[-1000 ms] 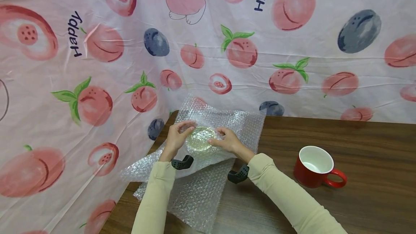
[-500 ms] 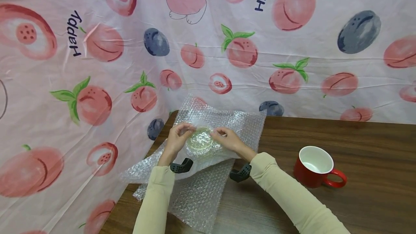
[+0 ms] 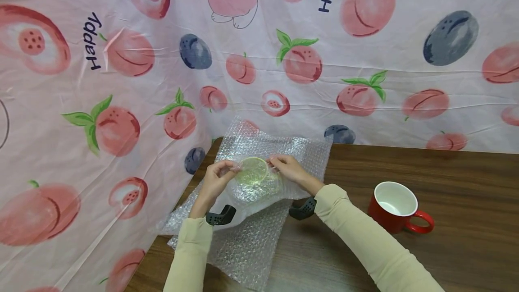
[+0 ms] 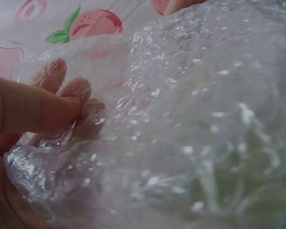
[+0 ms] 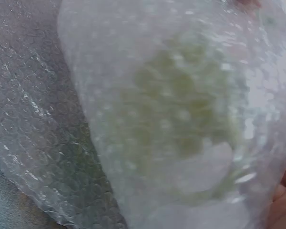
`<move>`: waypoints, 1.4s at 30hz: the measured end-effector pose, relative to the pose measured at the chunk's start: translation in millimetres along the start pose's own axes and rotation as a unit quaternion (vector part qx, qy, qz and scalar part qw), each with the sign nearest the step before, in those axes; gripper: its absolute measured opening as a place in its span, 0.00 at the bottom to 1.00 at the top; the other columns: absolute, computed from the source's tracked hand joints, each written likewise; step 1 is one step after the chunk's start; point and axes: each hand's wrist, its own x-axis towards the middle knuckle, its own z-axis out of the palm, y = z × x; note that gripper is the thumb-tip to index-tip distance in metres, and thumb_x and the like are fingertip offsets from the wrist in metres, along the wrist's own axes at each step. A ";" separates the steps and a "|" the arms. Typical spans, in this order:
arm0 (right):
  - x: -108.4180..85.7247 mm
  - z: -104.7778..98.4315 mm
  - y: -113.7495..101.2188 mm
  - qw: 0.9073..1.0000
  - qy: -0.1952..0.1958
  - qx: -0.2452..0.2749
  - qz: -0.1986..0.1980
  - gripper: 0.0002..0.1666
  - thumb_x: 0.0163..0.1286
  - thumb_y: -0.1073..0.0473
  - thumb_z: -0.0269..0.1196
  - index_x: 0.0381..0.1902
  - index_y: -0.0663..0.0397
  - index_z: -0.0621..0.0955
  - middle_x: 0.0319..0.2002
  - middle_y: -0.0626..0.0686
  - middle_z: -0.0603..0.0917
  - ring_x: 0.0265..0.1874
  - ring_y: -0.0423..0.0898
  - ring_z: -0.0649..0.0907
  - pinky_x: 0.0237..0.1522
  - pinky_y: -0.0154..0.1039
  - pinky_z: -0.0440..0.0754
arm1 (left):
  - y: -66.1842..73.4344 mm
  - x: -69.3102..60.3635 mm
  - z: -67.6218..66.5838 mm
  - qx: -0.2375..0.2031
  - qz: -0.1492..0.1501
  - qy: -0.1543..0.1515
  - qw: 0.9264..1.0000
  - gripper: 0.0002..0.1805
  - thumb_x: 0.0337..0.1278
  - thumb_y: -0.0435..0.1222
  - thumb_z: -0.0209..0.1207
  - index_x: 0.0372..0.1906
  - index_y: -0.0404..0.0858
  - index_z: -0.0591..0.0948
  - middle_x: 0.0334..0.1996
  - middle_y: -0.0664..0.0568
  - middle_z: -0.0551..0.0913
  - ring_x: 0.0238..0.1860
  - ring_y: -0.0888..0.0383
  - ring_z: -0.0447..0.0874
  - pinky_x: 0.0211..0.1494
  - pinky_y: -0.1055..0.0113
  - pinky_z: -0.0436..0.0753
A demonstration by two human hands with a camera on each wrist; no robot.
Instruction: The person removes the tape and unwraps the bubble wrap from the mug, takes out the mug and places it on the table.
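Observation:
A sheet of bubble wrap [image 3: 284, 148] lies at the table's back left corner, with part of it raised round a see-through yellow-green thing with a round rim [image 3: 254, 172]. Its exact kind is hard to tell through the wrap. On the left, my left hand [image 3: 216, 184] pinches the wrap beside that rim; in the left wrist view the thumb [image 4: 43, 112] presses the film against the fingers behind it. Across the rim, my right hand [image 3: 289, 168] pinches the wrap with thumb and fingertips. The right wrist view shows the yellow-green body [image 5: 181, 105] blurred behind the wrap.
A red mug [image 3: 391, 208], white inside, stands upright to the right of the right forearm. More bubble wrap [image 3: 247, 251] spreads on the brown wooden table [image 3: 466, 184] towards the front. A fruit-print cloth [image 3: 251, 48] hangs behind and at the left.
My left hand has moved left and down a little. My right hand has shifted slightly right and up. The round rim shows more sharply, and the wrap between the hands has shifted.

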 end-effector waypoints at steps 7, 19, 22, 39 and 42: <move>3.9 -4.0 2.1 0.998 -0.032 -0.028 -0.041 0.23 0.59 0.63 0.61 0.53 0.62 0.73 0.46 0.59 0.76 0.39 0.49 0.79 0.37 0.35 0.78 | -3.5 -11.4 -3.7 0.014 0.043 -0.057 0.997 0.06 0.54 0.32 0.57 0.34 0.32 0.80 0.36 0.49 0.80 0.41 0.59 0.76 0.46 0.63 0.76; 4.2 -3.2 9.2 0.973 -0.082 -0.153 -0.151 0.35 0.53 0.67 0.65 0.59 0.65 0.66 0.55 0.63 0.70 0.41 0.54 0.79 0.38 0.33 0.78 | -12.7 -25.7 -4.4 0.035 0.033 -0.112 0.993 0.06 0.53 0.29 0.57 0.33 0.29 0.80 0.37 0.42 0.80 0.41 0.58 0.77 0.46 0.64 0.76; 3.6 -1.5 10.4 0.973 -0.077 -0.159 -0.150 0.36 0.52 0.68 0.65 0.60 0.64 0.66 0.56 0.62 0.69 0.40 0.54 0.79 0.35 0.31 0.78 | -13.5 -29.6 -4.1 0.043 0.028 -0.122 0.991 0.05 0.53 0.29 0.57 0.34 0.30 0.80 0.36 0.42 0.80 0.41 0.59 0.77 0.47 0.64 0.75; 6.3 1.4 14.1 0.975 -0.060 -0.152 -0.147 0.40 0.48 0.59 0.69 0.59 0.59 0.68 0.55 0.60 0.72 0.27 0.44 0.82 0.26 0.30 0.78 | -4.2 -56.8 -6.5 0.075 0.019 -0.186 0.979 0.09 0.52 0.23 0.52 0.35 0.32 0.81 0.38 0.45 0.80 0.41 0.59 0.76 0.42 0.64 0.76; 7.2 1.7 13.2 0.974 -0.055 -0.157 -0.153 0.40 0.47 0.59 0.70 0.59 0.59 0.69 0.54 0.60 0.72 0.27 0.45 0.82 0.26 0.29 0.78 | -2.2 -63.2 -4.9 0.085 0.019 -0.206 0.975 0.10 0.52 0.23 0.51 0.36 0.34 0.81 0.39 0.46 0.80 0.42 0.59 0.76 0.44 0.63 0.75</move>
